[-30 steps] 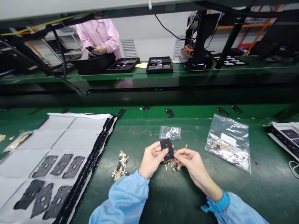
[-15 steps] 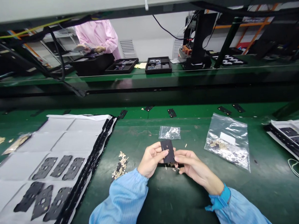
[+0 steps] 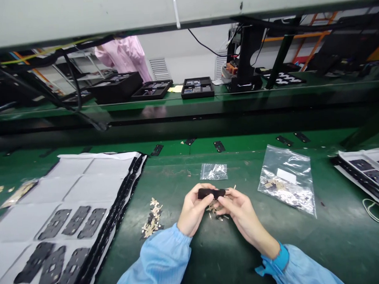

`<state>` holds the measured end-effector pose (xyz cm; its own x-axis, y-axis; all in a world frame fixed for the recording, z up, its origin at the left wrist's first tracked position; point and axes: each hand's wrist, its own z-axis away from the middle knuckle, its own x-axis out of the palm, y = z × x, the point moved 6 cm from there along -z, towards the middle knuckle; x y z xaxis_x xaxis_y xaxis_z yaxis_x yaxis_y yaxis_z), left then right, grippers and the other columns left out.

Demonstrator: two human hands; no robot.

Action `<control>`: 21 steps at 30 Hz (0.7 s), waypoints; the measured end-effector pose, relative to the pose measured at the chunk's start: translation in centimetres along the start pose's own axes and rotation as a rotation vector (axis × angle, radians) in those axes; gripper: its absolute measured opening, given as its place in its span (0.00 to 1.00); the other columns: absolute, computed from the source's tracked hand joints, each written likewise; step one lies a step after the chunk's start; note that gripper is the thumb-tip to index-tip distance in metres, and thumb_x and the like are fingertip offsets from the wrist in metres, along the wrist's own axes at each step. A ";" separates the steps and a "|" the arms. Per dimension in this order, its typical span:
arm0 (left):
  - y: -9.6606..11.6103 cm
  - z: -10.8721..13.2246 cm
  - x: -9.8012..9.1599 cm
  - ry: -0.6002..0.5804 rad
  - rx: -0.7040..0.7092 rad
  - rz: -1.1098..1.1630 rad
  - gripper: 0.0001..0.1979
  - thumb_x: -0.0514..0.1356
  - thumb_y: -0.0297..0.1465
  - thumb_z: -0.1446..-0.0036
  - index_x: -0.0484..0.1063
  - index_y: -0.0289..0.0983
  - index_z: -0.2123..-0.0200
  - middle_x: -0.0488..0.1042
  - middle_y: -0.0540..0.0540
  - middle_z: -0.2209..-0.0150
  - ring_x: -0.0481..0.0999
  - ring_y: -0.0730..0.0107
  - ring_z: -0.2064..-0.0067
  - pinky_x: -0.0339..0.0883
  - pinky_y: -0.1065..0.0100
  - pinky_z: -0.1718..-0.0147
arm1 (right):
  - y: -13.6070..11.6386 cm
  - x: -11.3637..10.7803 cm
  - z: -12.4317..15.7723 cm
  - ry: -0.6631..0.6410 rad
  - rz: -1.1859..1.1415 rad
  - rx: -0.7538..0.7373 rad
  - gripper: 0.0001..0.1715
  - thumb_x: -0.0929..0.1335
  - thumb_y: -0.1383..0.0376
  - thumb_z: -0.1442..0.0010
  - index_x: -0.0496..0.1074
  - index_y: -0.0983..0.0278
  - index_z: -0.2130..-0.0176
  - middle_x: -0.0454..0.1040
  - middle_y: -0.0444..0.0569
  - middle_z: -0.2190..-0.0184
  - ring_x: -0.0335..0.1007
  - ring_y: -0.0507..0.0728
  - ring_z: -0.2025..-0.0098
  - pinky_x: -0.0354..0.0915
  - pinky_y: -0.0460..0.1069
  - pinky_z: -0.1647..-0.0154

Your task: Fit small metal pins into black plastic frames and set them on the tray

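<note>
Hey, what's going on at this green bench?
A person in blue sleeves pinches a small black piece between the left hand and right hand, above a scatter of small tan pieces. A second tan pile lies to the left, near a white sheet bearing black cutouts. A co-worker in pink stands beyond.

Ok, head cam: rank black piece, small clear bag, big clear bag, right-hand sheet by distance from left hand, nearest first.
1. black piece: held in the left hand, with the right hand also on it.
2. small clear bag: just ahead.
3. big clear bag: ahead, right.
4. right-hand sheet: far right.
</note>
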<state>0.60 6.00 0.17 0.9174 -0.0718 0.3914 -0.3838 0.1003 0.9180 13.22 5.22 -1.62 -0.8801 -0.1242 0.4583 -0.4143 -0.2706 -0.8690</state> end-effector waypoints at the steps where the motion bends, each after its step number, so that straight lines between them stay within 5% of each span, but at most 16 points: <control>1: 0.3 0.0 0.0 -0.011 0.046 -0.069 0.06 0.63 0.29 0.49 0.70 0.34 0.69 0.71 0.44 0.60 0.71 0.65 0.55 0.64 0.65 0.54 | -0.2 -0.3 -0.1 0.034 0.039 -0.042 0.12 0.73 0.61 0.49 0.73 0.65 0.64 0.72 0.46 0.72 0.72 0.54 0.69 0.71 0.49 0.69; 6: 1.4 0.2 0.2 -0.055 0.207 -0.353 0.09 0.60 0.29 0.46 0.72 0.35 0.61 0.69 0.43 0.60 0.71 0.65 0.57 0.66 0.66 0.58 | -1.2 -0.7 -0.2 0.017 0.318 -0.210 0.08 0.71 0.61 0.46 0.76 0.64 0.67 0.69 0.47 0.70 0.70 0.53 0.74 0.71 0.49 0.72; 21: 3.5 1.0 1.1 -0.068 0.447 -0.741 0.06 0.60 0.24 0.48 0.76 0.38 0.68 0.75 0.45 0.69 0.74 0.66 0.64 0.66 0.67 0.63 | -3.3 0.9 1.7 -0.125 1.084 -0.663 0.16 0.58 0.72 0.36 0.71 0.61 0.56 0.67 0.51 0.68 0.65 0.56 0.67 0.63 0.50 0.67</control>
<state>0.16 5.27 3.83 0.9444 -0.0245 -0.3278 0.2922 -0.3940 0.8714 14.19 4.38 1.93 -0.8262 -0.0801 -0.5577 0.4314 0.5467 -0.7176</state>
